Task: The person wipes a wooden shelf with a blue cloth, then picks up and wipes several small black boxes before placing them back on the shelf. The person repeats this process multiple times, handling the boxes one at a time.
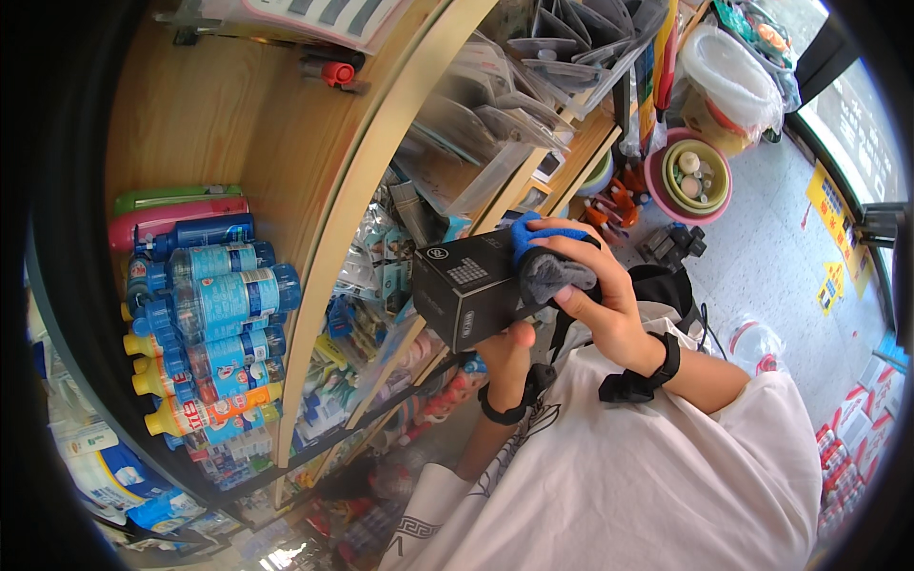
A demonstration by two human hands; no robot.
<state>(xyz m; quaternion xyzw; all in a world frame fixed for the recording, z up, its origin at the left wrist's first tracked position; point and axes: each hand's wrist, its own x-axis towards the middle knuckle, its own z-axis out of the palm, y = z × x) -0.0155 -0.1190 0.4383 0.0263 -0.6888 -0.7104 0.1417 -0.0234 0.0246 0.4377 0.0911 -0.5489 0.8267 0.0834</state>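
Observation:
My left hand supports a black cardboard box from below, thumb up along its near side. Most of its fingers are hidden behind the box. White printing and a grid pattern mark the box's faces. In my right hand is a folded blue and grey cloth, bunched against the box's right end. The fingers curl over the cloth's top and the thumb presses its grey side. The box is held in the air, tilted, in front of wooden shelving.
Blue-labelled bottles crowd a shelf compartment at left. Clear plastic holders line the shelf above the box. Nested basins, a clear bottle and packs of drink cans are on the floor at right.

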